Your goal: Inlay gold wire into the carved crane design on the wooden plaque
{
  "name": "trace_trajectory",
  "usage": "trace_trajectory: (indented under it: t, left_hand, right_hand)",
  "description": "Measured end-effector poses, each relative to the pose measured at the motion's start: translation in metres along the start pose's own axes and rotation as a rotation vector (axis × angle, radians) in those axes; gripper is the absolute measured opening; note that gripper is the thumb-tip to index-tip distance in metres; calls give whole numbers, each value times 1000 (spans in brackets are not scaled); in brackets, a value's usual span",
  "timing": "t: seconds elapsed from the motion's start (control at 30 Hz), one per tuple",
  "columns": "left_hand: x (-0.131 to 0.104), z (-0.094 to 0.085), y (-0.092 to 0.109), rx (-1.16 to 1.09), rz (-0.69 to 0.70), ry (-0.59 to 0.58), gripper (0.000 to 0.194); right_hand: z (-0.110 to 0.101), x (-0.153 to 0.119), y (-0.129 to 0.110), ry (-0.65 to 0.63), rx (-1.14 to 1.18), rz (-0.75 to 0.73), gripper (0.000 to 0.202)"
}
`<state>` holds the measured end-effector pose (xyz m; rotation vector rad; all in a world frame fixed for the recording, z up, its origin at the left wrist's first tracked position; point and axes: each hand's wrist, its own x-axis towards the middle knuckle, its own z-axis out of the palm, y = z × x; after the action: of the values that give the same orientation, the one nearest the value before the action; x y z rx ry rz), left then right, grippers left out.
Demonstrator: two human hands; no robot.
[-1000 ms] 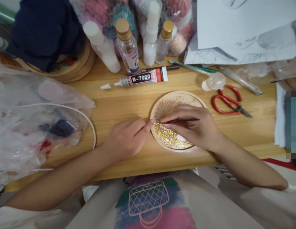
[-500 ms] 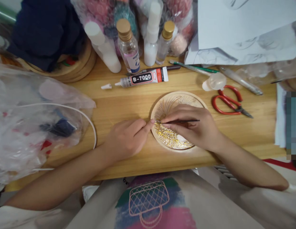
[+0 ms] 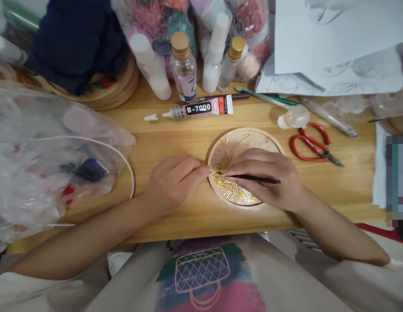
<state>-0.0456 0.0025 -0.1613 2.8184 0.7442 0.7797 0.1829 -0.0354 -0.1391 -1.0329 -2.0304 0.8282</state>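
Observation:
A round pale wooden disc lies on the table, with curved line patterns; its lower left part is covered in shiny gold strands. My right hand rests over the disc's right side, fingers closed around a thin dark tool whose tip points left at the gold area. My left hand touches the disc's left edge with its fingertips pinched near the tool's tip. Whatever those fingertips hold is too small to make out.
A B-7000 glue tube and its cap lie behind the disc, before several bottles. Red-handled pliers are at the right. A plastic bag fills the left, papers the back right.
The whole view has shifted slightly. The dark tool now slants more downward to the right, and its tip sits a little farther from my left fingertips.

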Motion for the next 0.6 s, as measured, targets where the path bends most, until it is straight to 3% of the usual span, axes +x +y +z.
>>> trace_trajectory:
  t: [0.27,0.6]
  left_hand:
    - [5,-2,-3,-1,-14,71,2]
    - [3,1,-7,-78,-127,66,14]
  right_hand:
    - [-4,0,1,-51,8,-57,14]
    - [-7,0,-1,-99,33,-80,15]
